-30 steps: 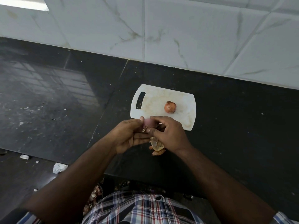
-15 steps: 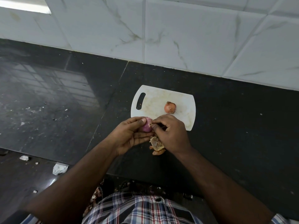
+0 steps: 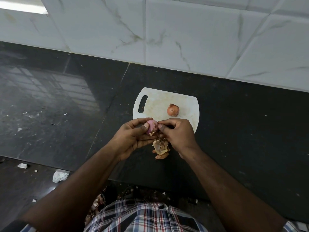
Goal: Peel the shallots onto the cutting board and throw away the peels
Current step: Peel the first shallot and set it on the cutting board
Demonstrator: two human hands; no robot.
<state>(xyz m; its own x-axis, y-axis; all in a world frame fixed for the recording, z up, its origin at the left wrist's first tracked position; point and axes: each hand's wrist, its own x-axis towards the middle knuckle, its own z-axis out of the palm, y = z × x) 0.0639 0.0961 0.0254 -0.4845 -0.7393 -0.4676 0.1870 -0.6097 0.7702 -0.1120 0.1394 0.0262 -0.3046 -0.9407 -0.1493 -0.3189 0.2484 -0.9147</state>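
The left hand (image 3: 132, 136) cradles a partly peeled shallot (image 3: 152, 127), fingers curled round it and thumb pressed on its pink flesh, so this grip is grasping the shallot. The right hand (image 3: 177, 134) meets it from the other side, its fingertips (image 3: 161, 126) pinching at the shallot's edge where a scrap of dry skin hangs below; this grip is clenched on the same shallot or its skin, and which of the two cannot be told. Both hands hover over the near edge of the white cutting board (image 3: 157, 101), which lies on the black tabletop (image 3: 242, 131). Beyond the right hand, on the board, sits an unpeeled shallot (image 3: 173, 110), apart from both grips. Just below the hands, between the wrists, a small heap of peels (image 3: 160, 148) rests on the tabletop. Past the board rises a marbled white tile wall (image 3: 184, 34). Nearest the camera is a plaid shirt (image 3: 143, 216).
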